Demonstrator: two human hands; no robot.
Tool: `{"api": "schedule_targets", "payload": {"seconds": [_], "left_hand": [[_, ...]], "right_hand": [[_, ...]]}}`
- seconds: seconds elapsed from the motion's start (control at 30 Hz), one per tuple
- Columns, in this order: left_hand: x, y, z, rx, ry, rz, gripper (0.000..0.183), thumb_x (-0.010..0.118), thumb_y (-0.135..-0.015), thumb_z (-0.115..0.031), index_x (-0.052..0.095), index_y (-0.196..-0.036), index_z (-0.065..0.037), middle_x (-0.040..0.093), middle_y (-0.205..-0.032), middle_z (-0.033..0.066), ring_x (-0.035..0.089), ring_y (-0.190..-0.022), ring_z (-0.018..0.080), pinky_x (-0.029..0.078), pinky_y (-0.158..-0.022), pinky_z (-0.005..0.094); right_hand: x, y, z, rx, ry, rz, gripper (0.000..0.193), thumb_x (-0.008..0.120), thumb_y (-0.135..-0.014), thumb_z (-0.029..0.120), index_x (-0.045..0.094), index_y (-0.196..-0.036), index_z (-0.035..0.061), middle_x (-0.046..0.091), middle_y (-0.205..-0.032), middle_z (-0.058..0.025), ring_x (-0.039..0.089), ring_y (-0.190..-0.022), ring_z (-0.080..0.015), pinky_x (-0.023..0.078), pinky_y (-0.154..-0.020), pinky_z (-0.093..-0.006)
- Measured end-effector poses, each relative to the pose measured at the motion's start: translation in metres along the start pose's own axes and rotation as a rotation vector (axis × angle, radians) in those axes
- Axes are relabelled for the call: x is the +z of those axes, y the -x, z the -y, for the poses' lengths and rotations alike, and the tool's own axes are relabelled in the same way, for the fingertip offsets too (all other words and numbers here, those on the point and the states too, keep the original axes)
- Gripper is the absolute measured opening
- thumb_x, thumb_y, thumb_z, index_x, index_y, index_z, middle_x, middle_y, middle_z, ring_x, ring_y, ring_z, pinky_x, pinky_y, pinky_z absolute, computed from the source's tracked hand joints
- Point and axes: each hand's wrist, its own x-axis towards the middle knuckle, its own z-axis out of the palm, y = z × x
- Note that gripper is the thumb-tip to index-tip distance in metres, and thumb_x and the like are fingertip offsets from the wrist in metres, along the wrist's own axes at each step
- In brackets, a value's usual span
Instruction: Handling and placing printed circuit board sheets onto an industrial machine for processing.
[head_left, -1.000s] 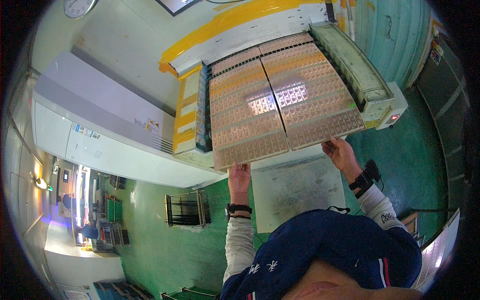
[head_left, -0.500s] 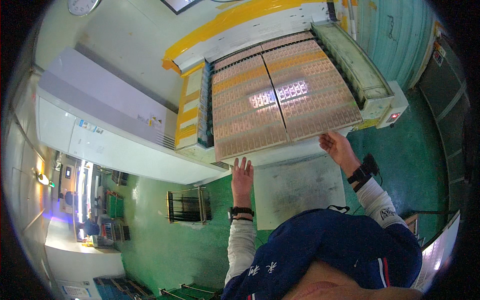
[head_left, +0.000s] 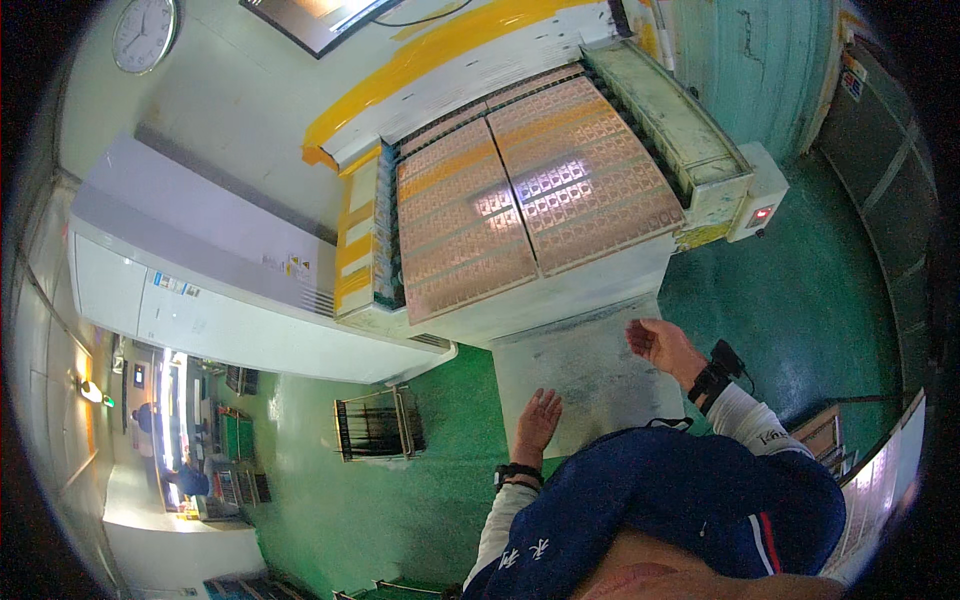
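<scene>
Two copper-coloured sheets patterned with rows of small shapes, a left sheet point(head_left: 455, 235) and a right sheet point(head_left: 610, 195), lie flat side by side on a machine's conveyor bed. A narrow dark gap parts them, and bright light glints off their middle. My left hand point(head_left: 537, 422) is in the air before my body, open and empty, fingers loosely apart. Farther right and a little higher, my right hand point(head_left: 662, 346) is also open with nothing in it, its fingers stretched toward the left. Both hands are apart from the sheets. Each wrist wears a dark band.
Side rails, one yellow-taped point(head_left: 358, 235) and one pale green point(head_left: 680, 120), flank the bed. A grey mat point(head_left: 590, 400) lies on the green floor. A slotted rack point(head_left: 378, 425) stands left, below a white cabinet point(head_left: 230, 325). Reflective panels lean at lower right.
Both hands have drawn back toward my body from the sheets' front edge; the left one has also moved right. My view has tilted up, showing more of the wall and machine front.
</scene>
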Motion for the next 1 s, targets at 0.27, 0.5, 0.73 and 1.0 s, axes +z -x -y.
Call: {"api": "schedule_targets", "payload": {"seconds": [0.27,0.5,0.73,1.0], "left_hand": [[-0.031,-0.015,0.032,0.223,-1.391,-0.182,0.046,0.056,-0.093,-0.02,0.039,-0.134,-0.004,0.043,-0.137,0.0165,0.045,-0.124,0.0321,0.04,-0.104,0.041],[-0.011,-0.043,0.032,0.103,-2.932,0.154,0.042,0.048,-0.097,-0.023,0.041,-0.133,-0.003,0.05,-0.131,0.0142,0.048,-0.121,0.0276,0.04,-0.104,0.0379],[0.043,-0.077,0.048,-0.155,-1.635,-0.365,0.032,0.048,-0.097,-0.021,0.05,-0.124,-0.003,0.056,-0.118,0.0141,0.054,-0.108,0.0295,0.044,-0.098,0.0449],[0.049,-0.11,0.025,-0.359,-1.702,-0.513,0.024,0.052,-0.095,-0.018,0.056,-0.112,-0.002,0.06,-0.11,0.014,0.056,-0.105,0.029,0.047,-0.095,0.0422]], "right_hand": [[-0.084,0.042,-0.02,-0.104,-0.122,-0.171,0.02,0.052,-0.093,0.016,0.06,-0.101,-0.0009,0.066,-0.095,-0.0123,0.064,-0.083,-0.025,0.053,-0.073,-0.0409],[-0.107,0.073,-0.034,-0.2,-0.207,-0.244,0.02,0.051,-0.095,0.018,0.061,-0.097,0.0011,0.064,-0.091,-0.0087,0.062,-0.081,-0.0223,0.052,-0.077,-0.0357],[-0.122,0.097,-0.074,-0.322,-0.329,-0.416,0.023,0.049,-0.096,0.022,0.061,-0.094,0.002,0.064,-0.087,-0.0074,0.061,-0.08,-0.0205,0.052,-0.076,-0.0361],[-0.119,0.16,-0.134,-0.493,-0.512,-0.671,0.021,0.048,-0.095,0.018,0.06,-0.089,0.002,0.062,-0.081,-0.0073,0.06,-0.075,-0.0196,0.052,-0.068,-0.0341]]}}
